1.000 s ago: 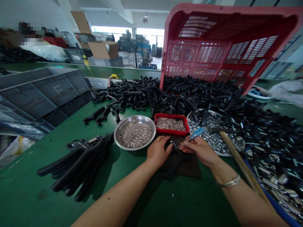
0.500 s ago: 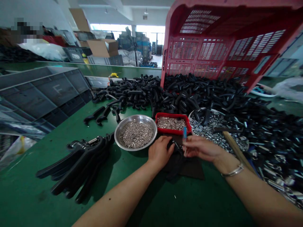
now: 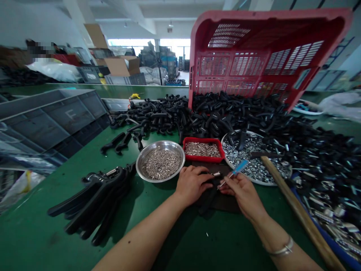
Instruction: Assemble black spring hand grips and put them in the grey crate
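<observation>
My left hand is closed on a black plastic handle, which lies over a dark mat. A small metal spring shows beyond the fingertips; most of the part is hidden by the hand. My right hand pinches a small screwdriver with a blue handle, tilted so its thin shaft points down and left toward the black handle. Whether the tip touches it I cannot tell. Just behind the hands are a metal bowl of small metal pieces and a red tray of metal pins.
A hammer lies at the right, its head over a round tray of shiny parts. Black handles are heaped behind, below a tipped red crate. Assembled black clamps lie left, near a grey bin.
The screwdriver has gone from nearly upright to slanted, blue end up and right. My right hand has turned and moved slightly right. The spring now shows beside my left fingers.
</observation>
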